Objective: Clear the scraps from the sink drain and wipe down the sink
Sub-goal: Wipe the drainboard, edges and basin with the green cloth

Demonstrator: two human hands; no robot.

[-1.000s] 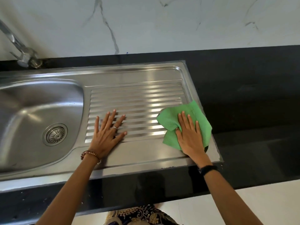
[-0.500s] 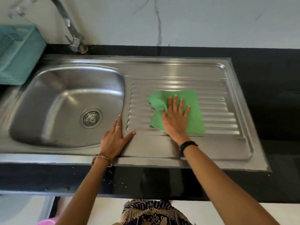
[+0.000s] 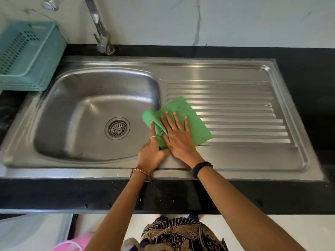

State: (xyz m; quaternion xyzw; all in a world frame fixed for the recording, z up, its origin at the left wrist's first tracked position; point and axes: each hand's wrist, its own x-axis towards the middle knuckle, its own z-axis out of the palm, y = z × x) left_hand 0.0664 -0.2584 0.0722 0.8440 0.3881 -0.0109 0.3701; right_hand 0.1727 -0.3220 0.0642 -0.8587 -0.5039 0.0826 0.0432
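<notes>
The cloth (image 3: 183, 120) looks thin, soft and light, likely to bunch if pushed from one edge; best pressed flat from above; it lies on the drainboard (image 3: 235, 105) at the basin's (image 3: 90, 105) right lip; the right hand (image 3: 179, 138) lies spread flat on it, gripping nothing; the left hand (image 3: 151, 153), fingers loosely extended, rests beside it, touching the cloth's left fold; the drain (image 3: 117, 128) looks free of scraps.

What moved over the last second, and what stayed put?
The right hand slid the green cloth left across the ribbed steel drainboard to the basin's edge, meeting the left hand. The right palm stayed flat on the cloth; nothing was picked up or released.
</notes>
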